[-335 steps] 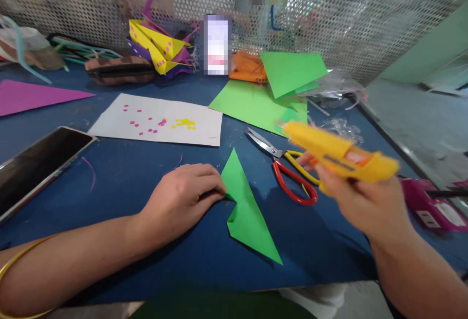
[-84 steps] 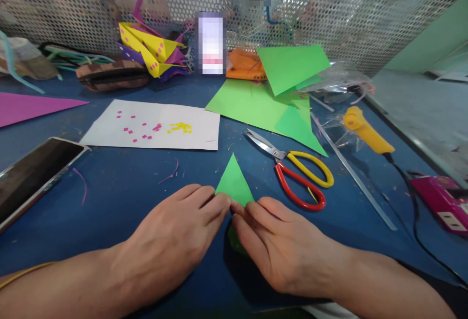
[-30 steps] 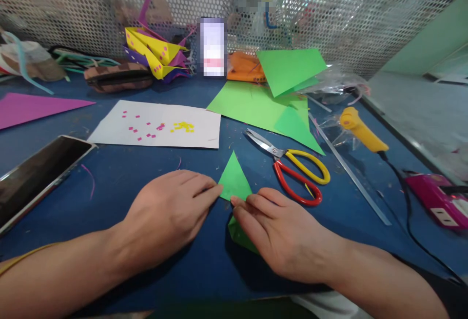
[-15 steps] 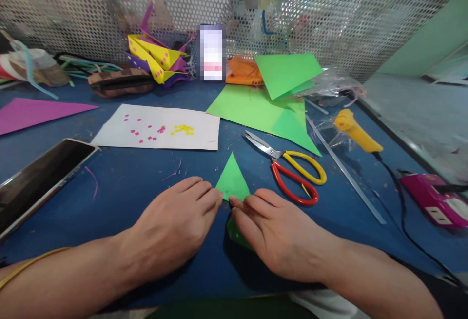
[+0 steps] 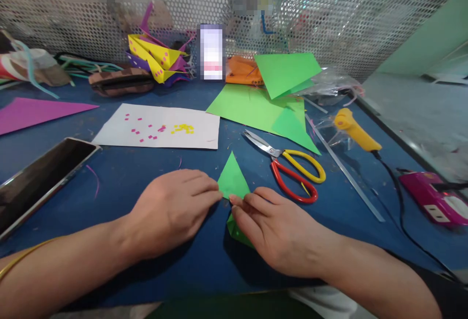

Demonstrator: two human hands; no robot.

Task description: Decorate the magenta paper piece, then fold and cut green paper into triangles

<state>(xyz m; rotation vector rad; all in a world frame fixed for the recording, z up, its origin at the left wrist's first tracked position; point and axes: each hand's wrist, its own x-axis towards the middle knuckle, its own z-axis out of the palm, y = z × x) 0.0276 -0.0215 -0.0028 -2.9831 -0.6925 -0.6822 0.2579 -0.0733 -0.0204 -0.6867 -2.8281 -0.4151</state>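
A folded piece of green paper (image 5: pixel 232 178) lies in front of me, its pointed tip facing away. At its lower left corner, my left hand (image 5: pixel 179 211) is closed with fingertips pinching the edge. My right hand (image 5: pixel 280 231) is closed on the lower right edge, thumb and fingers pressed together there. Beneath my right hand another folded green part (image 5: pixel 237 231) shows, mostly covered; whether it belongs to the same sheet is hidden. Right of the paper lie scissors (image 5: pixel 273 152) with one yellow and one red handle, blades partly apart, touched by neither hand.
Behind lie a white sheet (image 5: pixel 164 138) with small pink and yellow squares, green sheets (image 5: pixel 252 102), and a purple sheet (image 5: pixel 40 111). A phone (image 5: pixel 40 182) is at left. A yellow glue gun (image 5: pixel 356 131), its cord, and a pink power strip (image 5: pixel 435 197) are at right.
My left hand has turned and flattened slightly, its fingertips staying at the paper's left corner. My right hand and the green paper have hardly moved.
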